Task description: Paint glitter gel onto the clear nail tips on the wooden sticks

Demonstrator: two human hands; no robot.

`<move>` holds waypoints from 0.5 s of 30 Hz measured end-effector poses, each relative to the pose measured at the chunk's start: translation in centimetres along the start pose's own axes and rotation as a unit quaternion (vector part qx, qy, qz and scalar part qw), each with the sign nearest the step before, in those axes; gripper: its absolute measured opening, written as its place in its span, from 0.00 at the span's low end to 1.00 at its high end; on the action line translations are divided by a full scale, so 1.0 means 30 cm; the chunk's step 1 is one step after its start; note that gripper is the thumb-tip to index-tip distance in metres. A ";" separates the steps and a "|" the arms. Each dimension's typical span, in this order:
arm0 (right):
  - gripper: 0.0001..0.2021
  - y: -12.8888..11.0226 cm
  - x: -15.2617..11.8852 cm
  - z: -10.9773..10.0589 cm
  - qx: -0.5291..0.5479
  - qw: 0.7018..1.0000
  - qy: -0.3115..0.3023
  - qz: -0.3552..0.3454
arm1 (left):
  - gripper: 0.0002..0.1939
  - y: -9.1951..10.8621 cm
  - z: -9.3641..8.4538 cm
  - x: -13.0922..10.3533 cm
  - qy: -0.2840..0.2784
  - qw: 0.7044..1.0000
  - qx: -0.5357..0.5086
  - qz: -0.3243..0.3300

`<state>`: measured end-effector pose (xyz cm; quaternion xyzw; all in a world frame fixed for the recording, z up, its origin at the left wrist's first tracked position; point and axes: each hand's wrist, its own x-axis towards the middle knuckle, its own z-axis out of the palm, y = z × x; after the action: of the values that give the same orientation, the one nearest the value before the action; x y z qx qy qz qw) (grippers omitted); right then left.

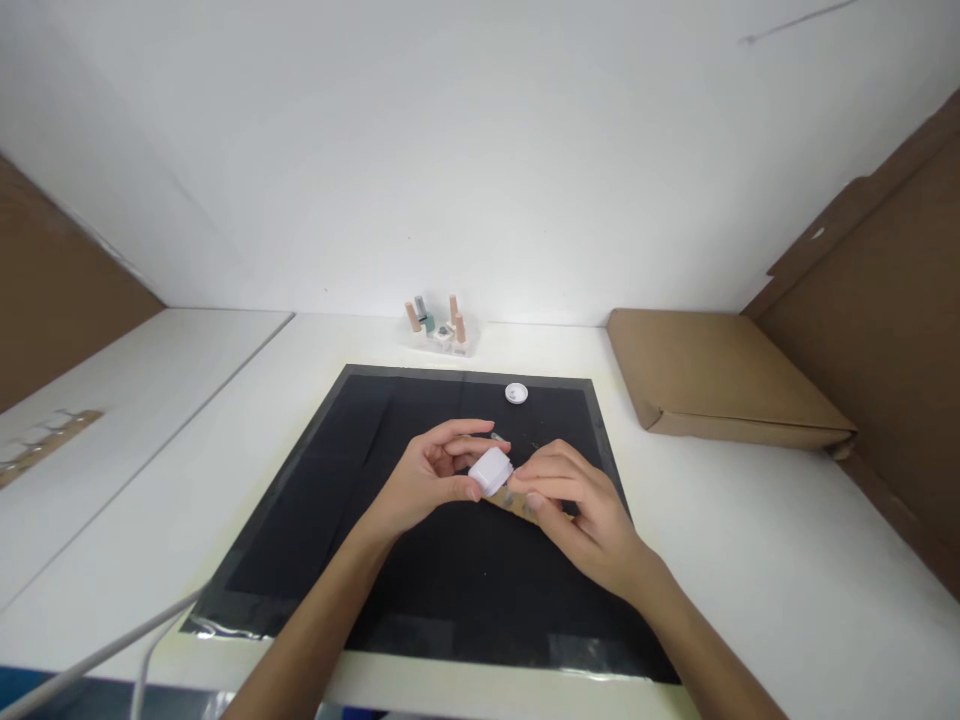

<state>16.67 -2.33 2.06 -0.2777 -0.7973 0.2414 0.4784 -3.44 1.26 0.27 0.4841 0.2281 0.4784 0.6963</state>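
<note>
My left hand [439,470] grips a small white block-like piece [491,471] between thumb and fingers, held tilted above the black mat [420,590]. From the other side, my right hand [574,500] has its thumb and fingertips pinched together close to the white piece's right edge. Whatever sits in that pinch is too small to make out. Below the fingertips lies a tan strip [517,502] with small greyish spots, partly covered by my right hand. A round white lid-like dish [516,393] with something small inside rests farther back on the mat.
A clear holder [442,345] with several nail-polish-like bottles stands by the wall. At right lies a flat brown cardboard box [720,375]. Another tan strip [52,445] with small metal stands is at far left. A white cable [112,645] crosses the table's front left edge.
</note>
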 end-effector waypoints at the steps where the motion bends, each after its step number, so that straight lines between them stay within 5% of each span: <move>1: 0.12 0.001 0.000 0.000 0.003 1.000 -0.001 0.004 | 0.28 0.000 0.000 0.000 -0.001 1.000 0.003 -0.001; 15: 0.07 0.001 -0.010 0.018 0.150 0.976 0.034 0.152 | 0.28 -0.002 -0.002 0.002 -0.006 1.000 0.008 0.002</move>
<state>16.32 -2.56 1.62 -0.3291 -0.6835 0.4185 0.4993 -3.44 1.33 0.18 0.4932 0.2271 0.4750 0.6926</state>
